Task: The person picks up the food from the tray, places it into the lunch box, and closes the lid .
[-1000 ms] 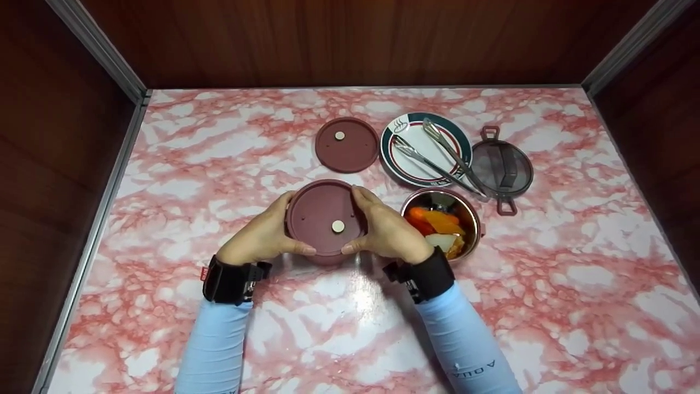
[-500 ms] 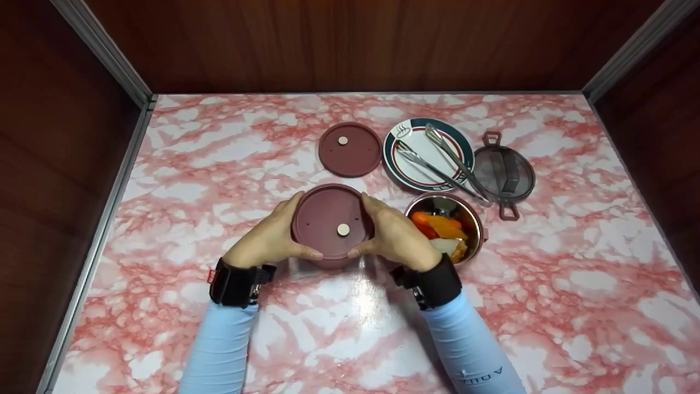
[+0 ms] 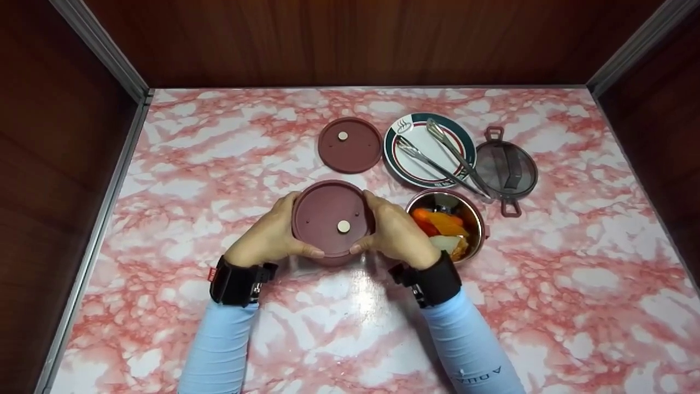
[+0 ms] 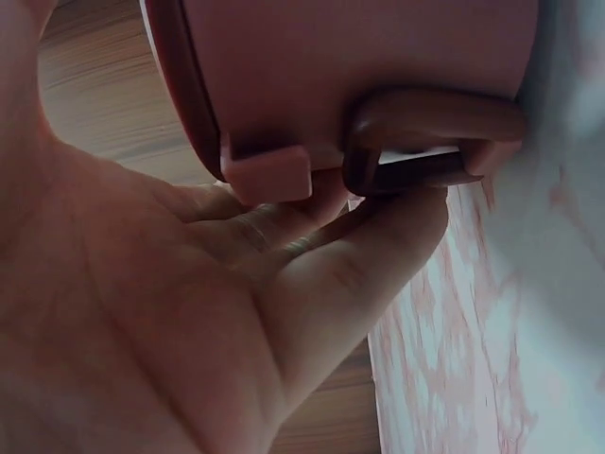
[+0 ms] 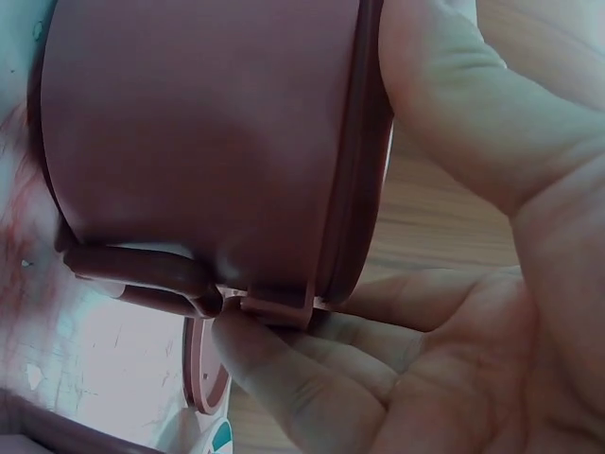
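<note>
A round maroon food container stands in the middle of the table with a flat maroon lid on top, which bears a small cream knob. My left hand grips its left side, thumb along the near rim. From the right, my right hand holds it the same way. In the left wrist view, fingers reach under a clip at the rim and past a loop handle. The right wrist view has fingertips right at the other clip, beside the second loop handle.
A second maroon lid lies behind the container. To its right are a green-rimmed plate with metal tongs across it and a clear lid with handles. A steel-lined bowl of vegetable pieces stands beside the right hand.
</note>
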The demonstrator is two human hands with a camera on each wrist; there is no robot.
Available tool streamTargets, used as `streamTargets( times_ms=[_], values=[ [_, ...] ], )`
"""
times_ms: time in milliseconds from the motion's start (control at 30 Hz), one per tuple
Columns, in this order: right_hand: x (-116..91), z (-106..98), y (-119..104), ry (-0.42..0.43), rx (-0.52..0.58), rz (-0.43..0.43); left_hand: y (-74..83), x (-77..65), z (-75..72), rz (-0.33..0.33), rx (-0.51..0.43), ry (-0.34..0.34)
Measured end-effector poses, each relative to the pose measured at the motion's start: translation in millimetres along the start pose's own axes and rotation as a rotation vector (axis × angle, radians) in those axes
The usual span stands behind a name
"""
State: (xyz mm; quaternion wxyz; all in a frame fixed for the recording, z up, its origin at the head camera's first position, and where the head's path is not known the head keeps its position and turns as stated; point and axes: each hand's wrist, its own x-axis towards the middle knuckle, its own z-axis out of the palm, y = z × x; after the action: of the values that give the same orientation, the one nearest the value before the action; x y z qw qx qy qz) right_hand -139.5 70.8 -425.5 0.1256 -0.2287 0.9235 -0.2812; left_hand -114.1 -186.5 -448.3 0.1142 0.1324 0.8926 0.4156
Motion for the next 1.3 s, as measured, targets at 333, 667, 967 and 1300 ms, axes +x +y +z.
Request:
streamTargets(
  times_ms=[333, 667, 967, 1300],
  values=[
    [0, 1, 2, 0.013, 0.012, -0.034, -2.1, 0.3, 1.1, 0.016, 0.014, 0.002],
    [-3, 0, 2, 0.032, -0.030, -0.068, -1.2, 0.7, 1.4, 0.054, 0.033, 0.000],
    [-18, -24, -1, 0.077, -0.006, -0.042, 5.6, -6.8, -7.8, -0.138, 0.070, -0.052],
    [-53, -69, 28, 0.382, -0.003, -0.105, 6.0, 31.3, -60.5, -0.096, 0.029, -0.040]
  ],
)
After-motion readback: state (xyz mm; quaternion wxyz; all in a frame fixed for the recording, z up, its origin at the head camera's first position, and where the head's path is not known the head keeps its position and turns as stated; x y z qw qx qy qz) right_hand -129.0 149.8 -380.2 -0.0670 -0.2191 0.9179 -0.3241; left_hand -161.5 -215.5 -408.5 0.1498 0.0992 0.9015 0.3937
